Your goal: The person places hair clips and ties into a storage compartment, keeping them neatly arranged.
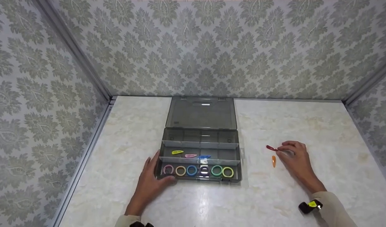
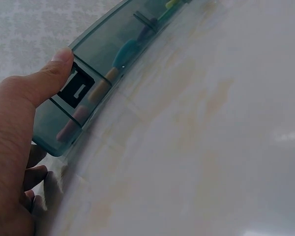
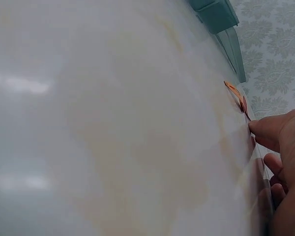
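Note:
A dark translucent organizer box (image 1: 239, 171) stands with its lid (image 1: 200, 113) folded back. My left hand (image 1: 150, 183) grips its front left corner, the thumb on the front wall beside the latch (image 2: 77, 86) and the fingers along the left side. To the right of the box, my right hand (image 1: 295, 157) pinches a red hair clip (image 1: 271, 148) between thumb and fingertips, low over the table. An orange hair clip (image 1: 274, 161) lies just below it. In the middle row are yellow (image 1: 177, 152), pink (image 1: 191, 155) and blue (image 1: 204, 156) hair clips.
Several coloured hair ties, among them a green ring (image 1: 216, 165), line the front row. Dividers (image 1: 199, 160) separate the rows. The marbled white table (image 1: 262, 195) meets a patterned wall (image 1: 205, 47) behind, with another wall at the left.

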`<state>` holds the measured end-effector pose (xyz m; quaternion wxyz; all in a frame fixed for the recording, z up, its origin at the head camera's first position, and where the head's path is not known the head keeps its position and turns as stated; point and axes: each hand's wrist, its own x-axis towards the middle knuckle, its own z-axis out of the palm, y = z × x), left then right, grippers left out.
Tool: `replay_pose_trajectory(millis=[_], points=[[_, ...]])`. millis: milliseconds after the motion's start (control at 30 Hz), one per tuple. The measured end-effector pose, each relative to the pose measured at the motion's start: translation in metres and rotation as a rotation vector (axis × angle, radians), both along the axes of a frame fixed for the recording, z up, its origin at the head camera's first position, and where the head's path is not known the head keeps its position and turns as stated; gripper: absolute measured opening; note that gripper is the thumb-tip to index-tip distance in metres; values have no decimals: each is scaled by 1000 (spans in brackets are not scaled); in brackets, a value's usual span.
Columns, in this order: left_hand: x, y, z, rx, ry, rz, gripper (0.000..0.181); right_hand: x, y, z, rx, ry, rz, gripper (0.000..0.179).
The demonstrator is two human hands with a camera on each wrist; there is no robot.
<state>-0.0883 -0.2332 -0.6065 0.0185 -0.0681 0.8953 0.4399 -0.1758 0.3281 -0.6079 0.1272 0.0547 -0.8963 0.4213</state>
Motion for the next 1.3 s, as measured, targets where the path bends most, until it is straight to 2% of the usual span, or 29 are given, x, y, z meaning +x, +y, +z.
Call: replay_pose_trajectory(millis=[300, 567, 833, 1167, 1300], points=[[1, 0, 0, 1, 15, -3, 128, 0, -5, 1, -15, 33, -10, 9], [1, 1, -2, 5, 6, 6, 129, -1, -4, -4, -1, 49, -13, 9], [1, 2, -2, -30, 25, 4, 128, -3, -3, -5, 5, 110, -12, 7], [1, 2, -1, -31, 21, 9, 127, -1, -4, -4, 29, 55, -45, 3], [0, 2, 0, -29, 26, 3, 126, 2, -3, -5, 34, 37, -61, 7]])
